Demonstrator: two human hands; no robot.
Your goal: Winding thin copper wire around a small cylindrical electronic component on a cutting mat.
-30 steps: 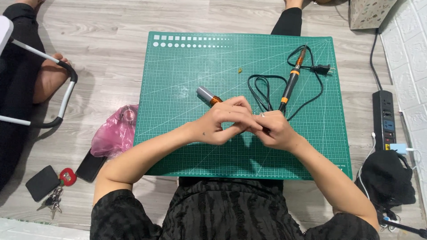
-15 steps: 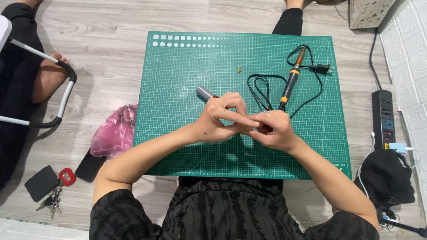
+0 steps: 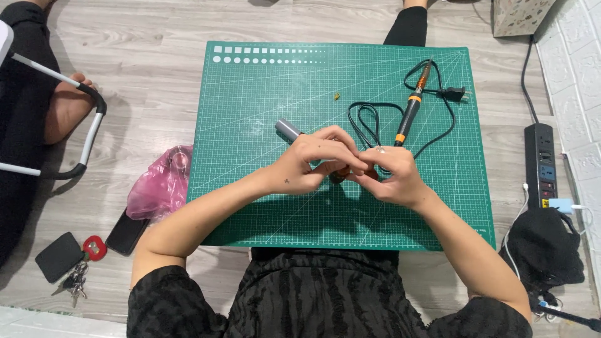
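Pink crumpled plastic bag (image 3: 159, 188) lies on the floor just off the green gridded cutting mat's (image 3: 263, 81) left edge. Left hand (image 3: 313, 163) and right hand (image 3: 391, 175) are curled together over mid-mat around a grey cylindrical tool (image 3: 288, 129); its long axis runs diagonally, free end pointing up-left. Black-and-orange soldering iron (image 3: 410, 106) lies near, tip up-right. Grey wood-plank floor (image 3: 150, 75).

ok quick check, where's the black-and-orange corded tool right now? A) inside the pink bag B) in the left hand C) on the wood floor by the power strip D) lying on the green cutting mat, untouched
D: the black-and-orange corded tool lies on the green cutting mat with its cord looped beside it, beyond both hands; the left hand and right hand are closed together around a small grey cylinder instead.
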